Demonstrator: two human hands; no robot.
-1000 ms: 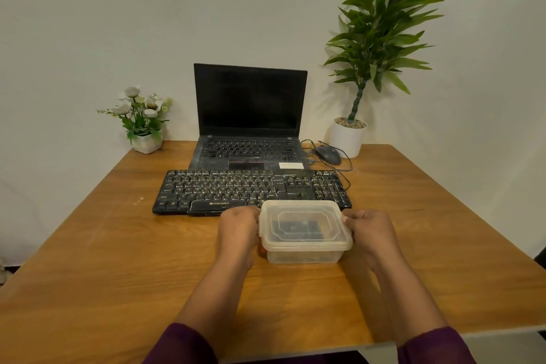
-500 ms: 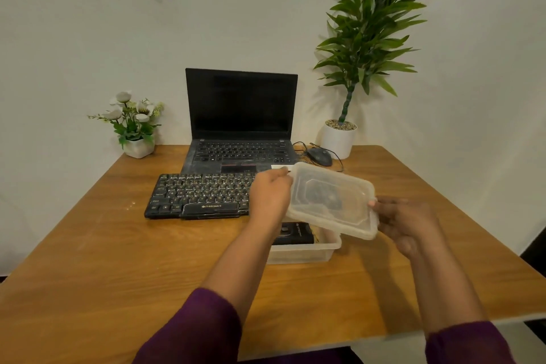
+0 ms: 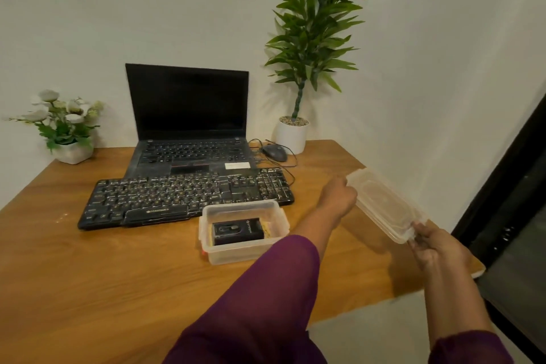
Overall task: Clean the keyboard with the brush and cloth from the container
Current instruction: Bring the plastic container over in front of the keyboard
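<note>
The clear plastic container [image 3: 277, 219] stands open on the wooden table in front of the black keyboard [image 3: 183, 198]. Inside it lies a black box-shaped item [image 3: 237, 231] with something yellowish [image 3: 267, 227] beside it. The clear lid [image 3: 384, 204] is held tilted above the table's right side. My left hand [image 3: 338, 195] grips the lid's far end, and my right hand [image 3: 434, 245] pinches its near end.
An open black laptop [image 3: 189, 115] stands behind the keyboard, with a wired mouse [image 3: 274, 152] to its right. A tall potted plant [image 3: 298, 68] is at the back right, a small flower pot [image 3: 68, 127] at the back left. The table [image 3: 88, 275] ends just right of the lid.
Both hands lifted the lid off the container and carried it to the right, over the table's right side. The container stays on the table, now uncovered.
</note>
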